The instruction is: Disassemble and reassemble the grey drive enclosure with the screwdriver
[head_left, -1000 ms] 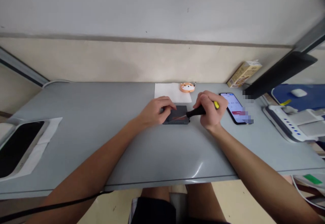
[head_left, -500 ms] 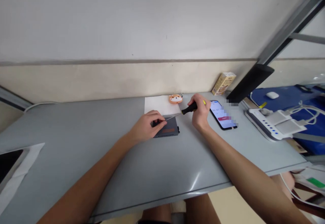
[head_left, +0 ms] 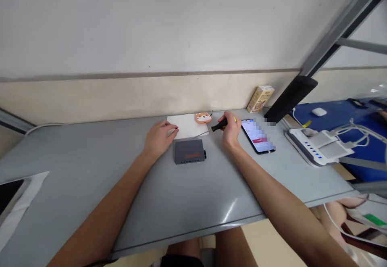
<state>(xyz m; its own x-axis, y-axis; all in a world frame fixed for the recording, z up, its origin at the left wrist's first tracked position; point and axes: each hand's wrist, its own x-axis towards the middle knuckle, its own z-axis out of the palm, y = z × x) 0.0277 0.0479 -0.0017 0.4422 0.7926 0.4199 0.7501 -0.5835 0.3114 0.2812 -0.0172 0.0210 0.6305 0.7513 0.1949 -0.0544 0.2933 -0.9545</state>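
My right hand (head_left: 231, 133) is wrapped round the black and yellow handle of a screwdriver (head_left: 219, 126). Its thin metal shaft points left, with the tip over the back edge of a flat dark grey box (head_left: 189, 151). The box lies on the table, with a row of small holes along its front and a black connector on its right side. My left hand (head_left: 159, 138) is at the left edge of a white sheet of paper (head_left: 183, 125), thumb and fingertips pinched together. Whatever is between them is too small to make out.
An orange animal-face case (head_left: 203, 117) sits at the paper's back right. Right of my right hand lies a lit phone (head_left: 258, 136), with a drink carton (head_left: 260, 99) behind it. A white power strip (head_left: 317, 146) with chargers stands farther right. A dark-screened device (head_left: 10, 194) is at far left.
My left hand has left the grey box and moved left and back to the paper, uncovering the box. The screwdriver tip has shifted off the box's top towards its back edge.
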